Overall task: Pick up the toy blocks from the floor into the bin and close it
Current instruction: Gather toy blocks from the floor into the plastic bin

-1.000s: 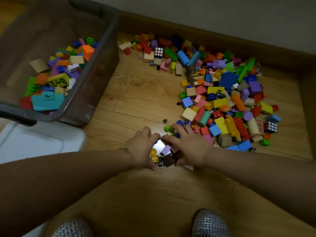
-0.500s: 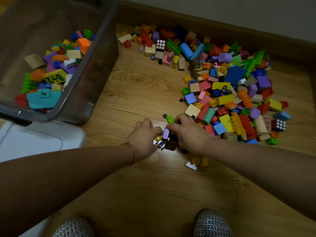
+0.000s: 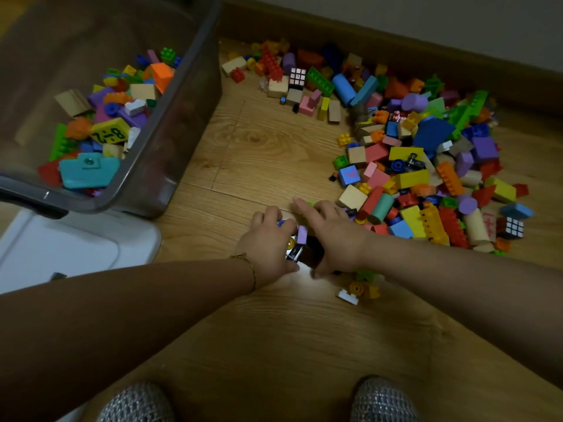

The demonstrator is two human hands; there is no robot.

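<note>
A big heap of coloured toy blocks (image 3: 426,166) covers the wooden floor at the right, along the skirting board. The clear grey bin (image 3: 195,95) stands at the upper left with several blocks (image 3: 109,123) in it. My left hand (image 3: 268,242) and my right hand (image 3: 332,236) are cupped together on the floor around a small clump of blocks (image 3: 301,239), with a lilac piece and a yellow ring showing between them. A few small pieces (image 3: 356,290) lie loose just below my right wrist.
The bin's white lid (image 3: 76,248) lies flat on the floor under the bin's near corner. Bare floor (image 3: 268,147) stretches between the bin and the heap. My two grey slippers (image 3: 380,400) show at the bottom edge. A dark skirting board (image 3: 396,41) runs along the wall.
Both hands have closed in on the clump and lifted it slightly forward. A few small pieces, one white and some yellow, have been left behind on the floor.
</note>
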